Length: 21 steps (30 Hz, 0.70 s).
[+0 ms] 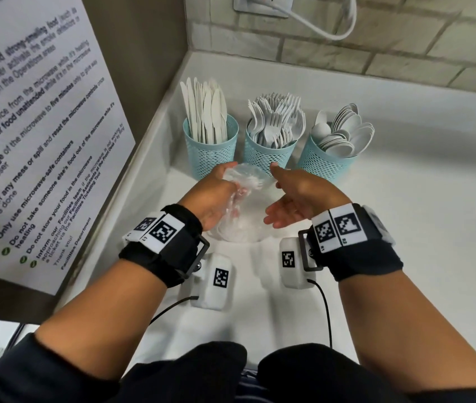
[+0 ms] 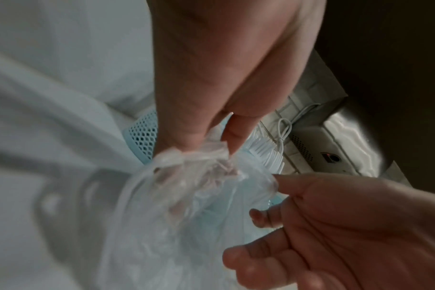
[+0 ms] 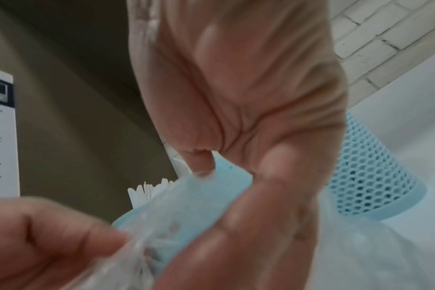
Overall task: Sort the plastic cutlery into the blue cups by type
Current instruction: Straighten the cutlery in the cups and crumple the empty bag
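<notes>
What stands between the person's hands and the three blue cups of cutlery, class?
A clear plastic bag, gripped by the left hand, sits just before the knife cup and fork cup; the right hand is open beside it.

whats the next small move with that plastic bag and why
Probably bring the right hand in to take the clear plastic bag on its free side. The left hand already grips the crumpled bag in front of the blue cups, while the right hand is open beside it. Whether cutlery remains inside is unclear.

White counter [image 1: 405, 199] with three blue cups [image 1: 267, 154], clear bag [image 1: 241, 228]
</notes>
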Available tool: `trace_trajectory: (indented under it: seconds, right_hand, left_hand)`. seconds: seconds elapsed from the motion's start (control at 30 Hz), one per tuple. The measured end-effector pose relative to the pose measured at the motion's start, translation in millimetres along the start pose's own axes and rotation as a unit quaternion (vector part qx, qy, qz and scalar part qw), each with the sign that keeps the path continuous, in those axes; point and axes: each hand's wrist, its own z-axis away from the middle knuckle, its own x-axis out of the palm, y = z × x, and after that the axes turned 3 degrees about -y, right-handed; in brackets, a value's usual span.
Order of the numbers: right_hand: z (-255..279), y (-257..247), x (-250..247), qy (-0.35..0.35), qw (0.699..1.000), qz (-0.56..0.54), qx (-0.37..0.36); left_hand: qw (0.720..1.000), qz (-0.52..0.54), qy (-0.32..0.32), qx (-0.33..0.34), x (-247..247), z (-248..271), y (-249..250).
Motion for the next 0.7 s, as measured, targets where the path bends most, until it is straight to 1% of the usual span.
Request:
trace_trajectory:
  seconds: [0.1,0.2,0.27,0.33,0.4,0.47,0.53,0.6,0.67,0.7]
  right_hand:
    - [-1.8,4.9,2.3,-0.009,1.0,0.0,-0.001]
    - [-0.7,6.6,5.7,-0.044,0.999,0.002,-0.005]
    - [0.3,6.7,8.9,-0.068,0.998,-0.004,-0.011]
    - [-0.7,6.3,11.1,-0.079,0.996,-0.011,-0.026]
    - [-1.3,5.1,12.1,-0.077,0.996,-0.026,-0.04]
    - [-1.8,3.6,11.4,-0.072,0.996,-0.036,-0.049]
    - [-1.7,2.9,10.9,-0.066,0.995,-0.042,-0.058]
    - [-3.0,2.1,11.0,-0.058,0.993,-0.065,-0.075]
    - [-3.6,0.9,11.4,-0.062,0.991,-0.088,-0.083]
    - [-3.4,0.6,11.5,-0.067,0.99,-0.096,-0.083]
  left_hand:
    - [0.998,0.044,-0.033,-0.008,6.4,5.4,0.3]
    - [0.995,0.089,-0.046,0.005,10.5,6.5,0.3]
    - [0.995,0.072,-0.061,0.015,13.7,8.2,-0.6]
    - [0.997,0.027,-0.075,0.024,16.8,9.0,-3.3]
    - [0.997,-0.007,-0.053,0.047,19.3,6.5,-7.5]
    - [0.997,-0.033,-0.009,0.065,20.4,3.2,-11.3]
    - [0.998,-0.051,0.021,0.041,18.1,-5.7,-21.9]
    - [0.998,-0.05,0.0,0.026,17.9,-3.1,-21.0]
    - [0.998,-0.031,-0.03,0.038,18.0,2.7,-15.6]
    - [0.999,-0.019,-0.028,0.041,17.3,3.3,-14.8]
